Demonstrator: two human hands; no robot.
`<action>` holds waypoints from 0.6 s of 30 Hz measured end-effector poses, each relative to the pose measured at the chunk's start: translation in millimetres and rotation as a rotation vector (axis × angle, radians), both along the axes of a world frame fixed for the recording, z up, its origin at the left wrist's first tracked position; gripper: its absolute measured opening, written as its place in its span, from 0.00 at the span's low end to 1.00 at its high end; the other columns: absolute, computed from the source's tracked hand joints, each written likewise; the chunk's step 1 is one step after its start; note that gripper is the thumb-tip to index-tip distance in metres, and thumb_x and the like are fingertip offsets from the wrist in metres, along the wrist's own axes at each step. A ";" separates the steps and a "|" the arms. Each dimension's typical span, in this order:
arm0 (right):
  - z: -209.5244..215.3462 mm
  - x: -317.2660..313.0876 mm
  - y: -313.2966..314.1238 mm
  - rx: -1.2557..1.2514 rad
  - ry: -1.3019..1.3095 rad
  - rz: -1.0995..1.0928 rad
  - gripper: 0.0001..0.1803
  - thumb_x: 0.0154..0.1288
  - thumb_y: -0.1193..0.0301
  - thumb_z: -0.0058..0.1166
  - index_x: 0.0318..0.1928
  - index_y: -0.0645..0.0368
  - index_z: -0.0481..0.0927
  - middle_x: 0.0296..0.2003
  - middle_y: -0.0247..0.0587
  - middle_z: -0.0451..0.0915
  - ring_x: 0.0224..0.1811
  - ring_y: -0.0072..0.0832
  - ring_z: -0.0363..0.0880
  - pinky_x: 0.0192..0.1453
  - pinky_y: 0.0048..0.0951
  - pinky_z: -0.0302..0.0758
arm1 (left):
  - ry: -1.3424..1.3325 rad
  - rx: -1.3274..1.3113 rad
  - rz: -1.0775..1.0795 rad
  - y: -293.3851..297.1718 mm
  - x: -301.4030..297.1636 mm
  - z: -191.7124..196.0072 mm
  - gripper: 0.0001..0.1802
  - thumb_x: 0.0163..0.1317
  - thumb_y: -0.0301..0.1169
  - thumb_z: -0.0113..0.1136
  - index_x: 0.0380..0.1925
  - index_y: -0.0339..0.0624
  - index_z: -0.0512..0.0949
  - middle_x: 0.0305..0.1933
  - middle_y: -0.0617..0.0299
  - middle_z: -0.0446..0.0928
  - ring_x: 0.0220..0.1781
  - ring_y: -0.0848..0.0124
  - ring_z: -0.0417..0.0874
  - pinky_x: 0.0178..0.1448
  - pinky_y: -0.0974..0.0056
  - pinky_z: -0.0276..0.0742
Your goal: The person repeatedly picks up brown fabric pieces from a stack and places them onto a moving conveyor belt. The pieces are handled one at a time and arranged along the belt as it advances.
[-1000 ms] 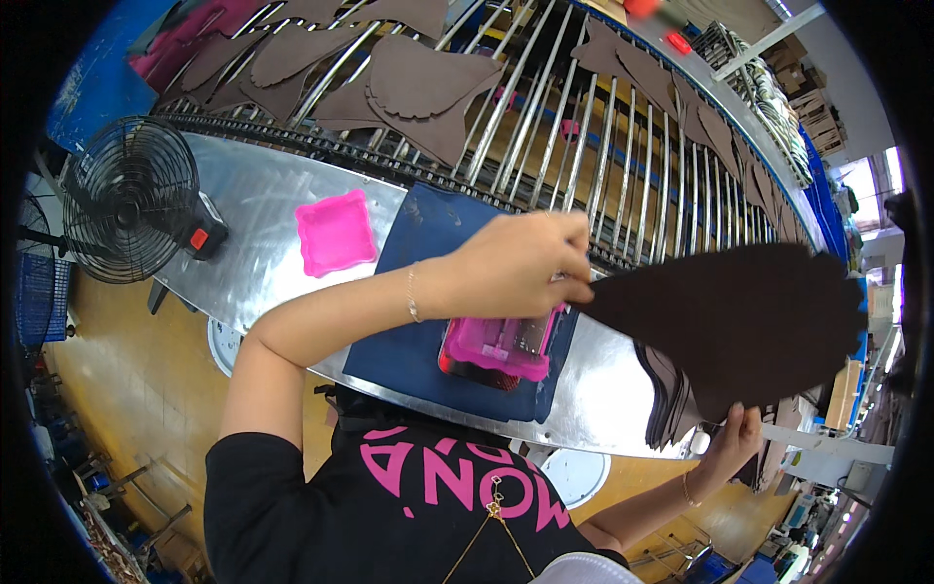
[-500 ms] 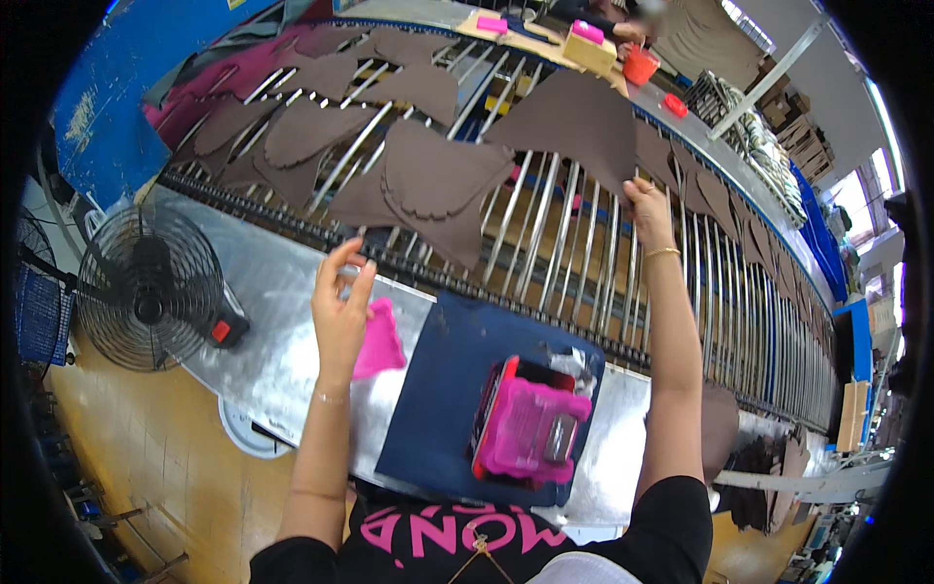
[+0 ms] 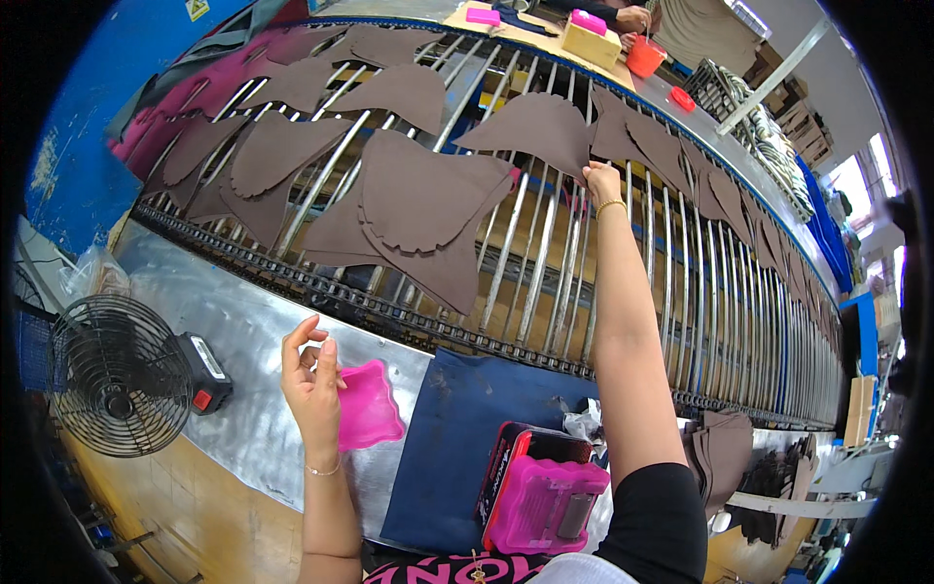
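My right hand is stretched out over the roller conveyor, pinching the near corner of a curved brown cut fabric piece. That piece lies across the rollers at the far side. Over the metal table, my left hand hangs with its fingers loosely bent and apart, with nothing seen in it. Next to it is a bright pink scalloped piece, partly hidden behind the fingers. A stack of overlapping brown fabric pieces rests on the conveyor between my hands.
A dark blue sheet bears a red-black box and a pink plastic container. A black wire fan stands at left. Across the conveyor are a red bucket and another person's hands.
My right hand has lowered the brown piece onto the far rollers, still gripping its corner. My view has shifted; my left hand stays beside the pink piece.
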State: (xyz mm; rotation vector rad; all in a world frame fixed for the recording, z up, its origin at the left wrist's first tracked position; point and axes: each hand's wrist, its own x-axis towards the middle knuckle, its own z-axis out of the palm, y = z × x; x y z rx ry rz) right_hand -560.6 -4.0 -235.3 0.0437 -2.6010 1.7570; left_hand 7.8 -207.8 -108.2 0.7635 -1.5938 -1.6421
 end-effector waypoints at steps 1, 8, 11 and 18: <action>-2.1 -0.9 3.6 0.083 -0.055 0.060 0.15 0.58 0.77 0.51 0.46 0.63 0.81 0.42 0.43 0.81 0.42 0.30 0.80 0.45 0.28 0.76 | -0.009 0.000 -0.005 1.6 0.1 -0.6 0.17 0.65 0.26 0.54 0.54 0.38 0.71 0.43 0.65 0.70 0.27 0.85 0.66 0.24 0.80 0.66; 23.1 41.5 -8.6 0.407 -0.012 0.009 0.32 0.54 0.77 0.48 0.62 0.40 0.69 0.60 0.42 0.71 0.65 0.40 0.66 0.62 0.70 0.53 | -0.052 -0.038 -0.026 2.9 -1.6 -7.1 0.17 0.65 0.26 0.54 0.54 0.39 0.71 0.43 0.64 0.70 0.27 0.86 0.67 0.23 0.80 0.66; 65.3 100.5 -28.3 0.582 0.029 -0.074 0.31 0.55 0.73 0.52 0.61 0.40 0.70 0.60 0.39 0.70 0.64 0.43 0.66 0.63 0.65 0.52 | -0.062 -0.046 0.016 1.8 5.0 -9.1 0.17 0.66 0.26 0.53 0.54 0.39 0.71 0.42 0.64 0.70 0.26 0.85 0.67 0.23 0.80 0.66; 124.0 225.0 150.1 0.827 0.456 0.037 0.18 0.57 0.68 0.56 0.50 0.41 0.78 0.55 0.30 0.72 0.59 0.36 0.67 0.57 0.53 0.60 | 0.018 -0.024 -0.062 11.5 -4.6 -1.0 0.16 0.67 0.28 0.52 0.54 0.39 0.71 0.41 0.66 0.70 0.25 0.85 0.67 0.23 0.79 0.65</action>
